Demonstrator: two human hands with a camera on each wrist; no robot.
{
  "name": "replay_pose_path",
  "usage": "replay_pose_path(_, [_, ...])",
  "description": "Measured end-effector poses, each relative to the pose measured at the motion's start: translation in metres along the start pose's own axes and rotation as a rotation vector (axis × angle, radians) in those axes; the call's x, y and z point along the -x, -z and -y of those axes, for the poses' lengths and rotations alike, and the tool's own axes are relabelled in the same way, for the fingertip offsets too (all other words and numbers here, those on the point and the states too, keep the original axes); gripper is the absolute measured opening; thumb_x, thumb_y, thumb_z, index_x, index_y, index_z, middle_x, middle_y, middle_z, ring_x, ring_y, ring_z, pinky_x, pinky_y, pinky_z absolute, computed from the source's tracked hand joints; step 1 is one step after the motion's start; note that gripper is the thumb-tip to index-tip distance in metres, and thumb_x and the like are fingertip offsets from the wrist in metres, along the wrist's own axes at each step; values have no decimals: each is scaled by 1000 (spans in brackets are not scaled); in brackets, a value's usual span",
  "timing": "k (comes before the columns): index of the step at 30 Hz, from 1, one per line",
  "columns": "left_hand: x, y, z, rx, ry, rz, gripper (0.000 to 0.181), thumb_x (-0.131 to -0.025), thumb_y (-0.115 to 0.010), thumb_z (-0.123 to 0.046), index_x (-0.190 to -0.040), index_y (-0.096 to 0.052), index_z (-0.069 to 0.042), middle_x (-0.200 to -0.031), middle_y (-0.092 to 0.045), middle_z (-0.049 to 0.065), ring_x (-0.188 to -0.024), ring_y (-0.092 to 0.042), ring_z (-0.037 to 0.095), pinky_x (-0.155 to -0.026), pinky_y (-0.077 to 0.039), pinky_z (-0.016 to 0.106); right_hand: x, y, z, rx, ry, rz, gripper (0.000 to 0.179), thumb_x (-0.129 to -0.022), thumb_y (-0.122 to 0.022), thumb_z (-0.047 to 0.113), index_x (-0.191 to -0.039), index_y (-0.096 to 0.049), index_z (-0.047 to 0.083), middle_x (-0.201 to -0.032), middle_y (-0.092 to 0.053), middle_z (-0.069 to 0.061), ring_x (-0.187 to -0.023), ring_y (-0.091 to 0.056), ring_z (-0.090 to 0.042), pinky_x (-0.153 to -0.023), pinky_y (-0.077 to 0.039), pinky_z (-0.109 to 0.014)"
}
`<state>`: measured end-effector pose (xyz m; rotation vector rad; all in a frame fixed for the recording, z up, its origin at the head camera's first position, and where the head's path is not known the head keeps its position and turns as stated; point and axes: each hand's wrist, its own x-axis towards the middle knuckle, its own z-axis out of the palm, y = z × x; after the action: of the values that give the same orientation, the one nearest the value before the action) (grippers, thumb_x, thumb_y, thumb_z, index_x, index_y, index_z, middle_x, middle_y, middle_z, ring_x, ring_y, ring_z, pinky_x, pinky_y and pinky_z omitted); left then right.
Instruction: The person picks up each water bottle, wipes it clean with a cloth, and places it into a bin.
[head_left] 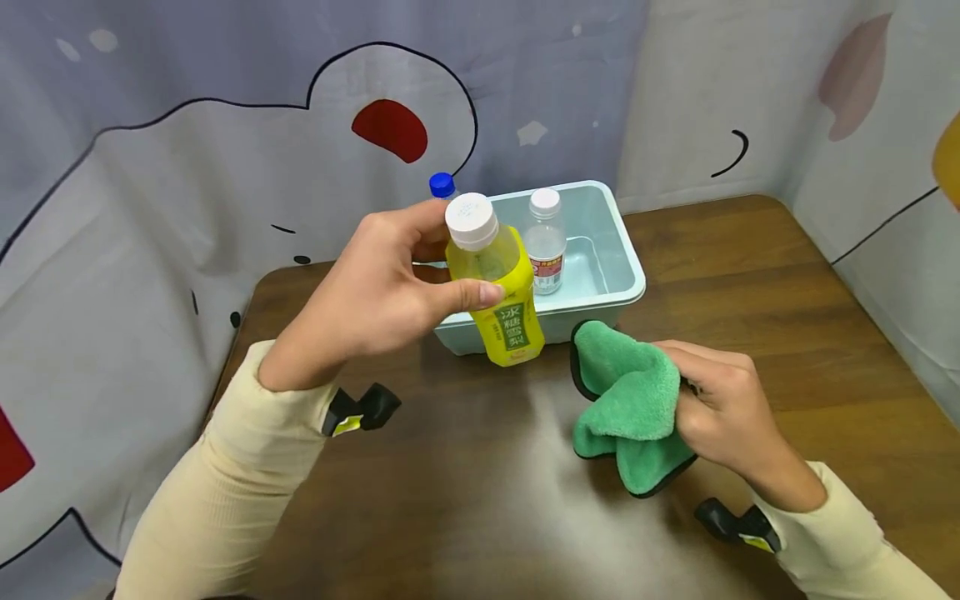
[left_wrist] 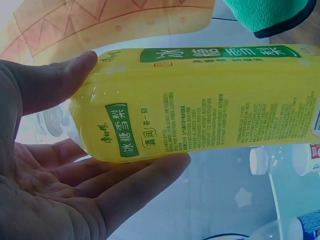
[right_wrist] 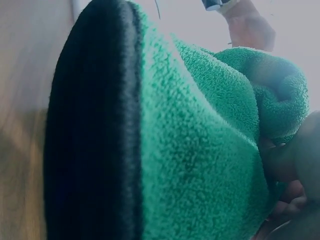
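Note:
My left hand [head_left: 390, 283] grips a yellow-labelled plastic bottle [head_left: 512, 321] with a white cap, thumb on one side and fingers on the other. The bottle is tilted and held in front of the bin's near edge; in the left wrist view its label [left_wrist: 200, 100] fills the middle. In my right hand [head_left: 723, 408] a green cloth [head_left: 633, 392] with black edging is bunched and hangs over the table. The right wrist view is mostly filled by this cloth [right_wrist: 195, 165], with the fingers partly hidden behind its folds.
A pale blue plastic bin [head_left: 630, 287] stands at the back of the wooden table [head_left: 450, 500]. Inside is a clear bottle [head_left: 546, 242] with a white cap. A blue-capped bottle [head_left: 442, 185] shows behind my left hand. A patterned curtain [head_left: 225, 183] hangs behind the table.

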<state>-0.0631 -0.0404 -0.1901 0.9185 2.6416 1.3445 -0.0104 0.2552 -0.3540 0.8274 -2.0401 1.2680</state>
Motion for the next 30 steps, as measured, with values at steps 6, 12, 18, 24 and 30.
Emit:
replay_pose_path(6, [-10,6,-7,3,17,-4,43,-78,-82,-8,-117,-64,-5,-113,-72,5,-101,-73,17,-86,-60,34,0,1,3,-11,3,-10,37,-72,-52,-24,-92,-76,-4,-93,-75,-15,-96,-69,1,-86,-53,-12])
replay_pose_path(12, [-21,15,-11,-37,33,-47,39,-81,-81,-7,-116,-65,-6,-112,-73,6,-100,-73,15,-88,-57,32,-2,2,4,-33,10,-8,37,-72,-52,-25,-91,-76,-4,-93,-75,-13,-95,-69,0,-85,-53,-12])
replay_pose_path(18, [-33,18,-7,-37,36,-67,36,-83,-78,-7,-116,-64,-5,-111,-74,7,-98,-73,15,-87,-56,32,-3,3,6,-44,1,-8,38,-71,-52,-25,-91,-76,-4,-94,-75,-12,-94,-70,-1,-85,-54,-12])
replay_pose_path(24, [-40,16,-5,-32,59,-71,35,-85,-77,-10,-117,-64,-5,-112,-73,6,-97,-73,16,-89,-56,32,-3,2,10,-37,14,-5,38,-71,-52,-25,-92,-76,-5,-93,-75,-14,-94,-69,0,-85,-53,-12])
replay_pose_path(30, [-48,13,-2,-54,78,-74,36,-86,-76,-12,-120,-64,-7,-115,-71,5,-96,-73,17,-90,-57,32,-3,3,11,-28,22,-12,37,-71,-52,-24,-92,-76,-4,-92,-75,-14,-94,-69,0,-84,-54,-11])
